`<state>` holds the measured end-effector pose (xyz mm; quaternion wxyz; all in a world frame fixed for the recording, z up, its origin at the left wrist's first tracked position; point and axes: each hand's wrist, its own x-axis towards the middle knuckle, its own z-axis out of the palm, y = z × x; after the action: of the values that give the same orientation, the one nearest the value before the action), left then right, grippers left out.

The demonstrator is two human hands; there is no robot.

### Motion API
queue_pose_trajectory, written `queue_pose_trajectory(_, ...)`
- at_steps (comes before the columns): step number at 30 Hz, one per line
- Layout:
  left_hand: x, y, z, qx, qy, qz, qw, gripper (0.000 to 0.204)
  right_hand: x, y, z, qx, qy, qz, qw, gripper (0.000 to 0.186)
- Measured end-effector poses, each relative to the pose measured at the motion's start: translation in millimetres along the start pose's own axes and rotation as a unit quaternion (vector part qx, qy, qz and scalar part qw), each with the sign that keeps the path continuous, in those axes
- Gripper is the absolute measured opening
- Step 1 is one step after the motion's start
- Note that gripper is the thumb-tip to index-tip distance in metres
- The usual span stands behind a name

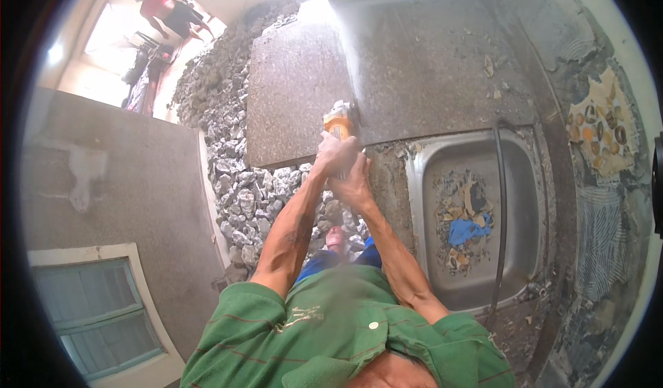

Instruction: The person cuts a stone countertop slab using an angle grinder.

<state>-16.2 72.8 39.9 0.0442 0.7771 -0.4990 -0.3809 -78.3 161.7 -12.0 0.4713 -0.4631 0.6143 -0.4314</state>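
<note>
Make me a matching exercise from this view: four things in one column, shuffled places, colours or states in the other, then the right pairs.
Things
1. Power tool
2. Metal sink
3. Rubble
4. Shirt

Places, colours, states
A. Heaped to the left of the stone slab
B. Held in the left hand and right hand
C. Green with thin stripes
D. Has a blue scrap lying in it

Pairs: 1-B; 2-D; 3-A; 4-C

One Power Tool (pixel 339 127), Two Hands, Stones (pixel 248 201) Beyond Counting

Count one left hand (pixel 334 152) and one right hand (pixel 354 185). Add one table (pixel 428 70), one metal sink (pixel 521 215), one dark hose or pipe (pixel 502 188) and one blue scrap (pixel 464 231). Find two green sleeves (pixel 242 312), one shirt button (pixel 373 326), one foot (pixel 335 237), one window (pixel 100 315) and one other person (pixel 162 7). Leave the stones without a figure: too many and too crowded to number.
</note>
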Motion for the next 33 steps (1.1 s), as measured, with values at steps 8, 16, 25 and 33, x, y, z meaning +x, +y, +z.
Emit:
queue_pose_trajectory(8, 1, -4, 3, -0.011, 0.013, 0.015, 1.0, 0.09, -5, 1, 0, 0.02, 0.025, -0.036, 0.999, 0.087)
queue_pose_trajectory(16, -5, -6, 4, -0.022, 0.016, 0.008, 1.0, 0.087, -10, -4, -4, 0.013, -0.003, -0.027, 1.0, 0.087)
queue_pose_trajectory(25, -7, -7, 6, -0.026, 0.016, 0.007, 0.999, 0.085, -13, 2, -2, 0.024, 0.011, -0.037, 0.999, 0.082)
queue_pose_trajectory(33, -12, -10, 7, -0.019, 0.009, -0.006, 1.0, 0.083, -17, 8, 1, 0.008, 0.004, -0.031, 0.999, 0.082)
